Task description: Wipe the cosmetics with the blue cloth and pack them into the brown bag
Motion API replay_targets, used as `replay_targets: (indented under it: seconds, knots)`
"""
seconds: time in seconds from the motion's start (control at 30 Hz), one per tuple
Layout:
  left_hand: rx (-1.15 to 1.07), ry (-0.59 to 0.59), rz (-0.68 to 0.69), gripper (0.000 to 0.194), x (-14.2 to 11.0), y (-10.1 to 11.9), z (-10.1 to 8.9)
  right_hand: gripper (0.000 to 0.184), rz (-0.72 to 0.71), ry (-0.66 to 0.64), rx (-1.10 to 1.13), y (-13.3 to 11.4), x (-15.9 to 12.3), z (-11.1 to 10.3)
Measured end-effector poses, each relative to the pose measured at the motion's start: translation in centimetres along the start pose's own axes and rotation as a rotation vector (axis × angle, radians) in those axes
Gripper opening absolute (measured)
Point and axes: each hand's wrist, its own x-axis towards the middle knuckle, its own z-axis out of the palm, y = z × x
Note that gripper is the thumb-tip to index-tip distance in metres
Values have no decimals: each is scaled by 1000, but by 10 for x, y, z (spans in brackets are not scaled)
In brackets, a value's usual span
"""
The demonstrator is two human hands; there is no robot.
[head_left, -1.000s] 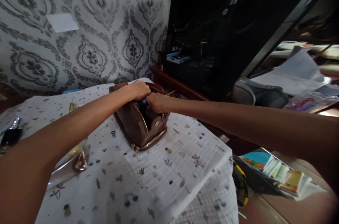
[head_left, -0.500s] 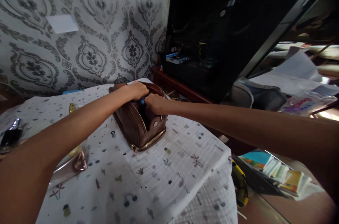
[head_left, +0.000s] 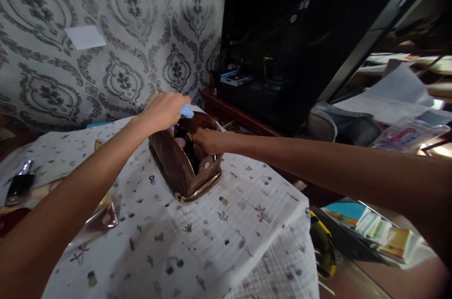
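Observation:
A brown zippered toiletry bag (head_left: 173, 174) stands unzipped on the cloth-covered table (head_left: 226, 261). Just above its far left side, my left hand (head_left: 165, 109) is closed around a small light-blue item (head_left: 187, 110); most of it is hidden by the fingers, and I cannot make out its kind. My right hand (head_left: 208, 141) grips the right edge of the bag's opening, its fingertips partly inside. Dark and pinkish items (head_left: 181, 142) show within the bag.
At the left lie a dark bottle with a silver cap (head_left: 21, 183), a gold-capped bottle (head_left: 98, 144) and a pink-toned clear bottle (head_left: 100, 223), partly behind my left forearm. A large black screen (head_left: 282, 44) stands behind at the right. Books (head_left: 381, 233) lie below the table's right edge.
My left hand has risen out of the bag and moved left, bringing the light-blue item up. My right hand has stayed at the bag's edge. More of the bag's inside shows.

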Motion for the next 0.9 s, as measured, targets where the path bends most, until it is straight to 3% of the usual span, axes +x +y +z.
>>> replay_targets:
  seconds: [0.17,0.27,0.43,0.57,0.63,0.77,0.9]
  knots:
    - [-179,255,-146,39,-63,5,-1,51,6,4,-5,2,-1,8]
    - [-353,370,-132,37,-97,14,11,55,-16,16,-19,2,-4,8]
    - [-513,354,-25,44,-145,40,35,44,-42,1,-87,-1,-6,2]
    - [-558,358,-7,47,-183,62,55,19,-208,20,-114,1,-12,-5]
    - [-569,333,10,44,-202,72,69,16,-290,74,-175,7,-21,-4]
    - [-591,270,67,36,-237,91,104,12,-411,204,-316,23,-50,12]
    - [-510,242,92,45,-259,102,134,20,-444,341,-245,36,-73,33]
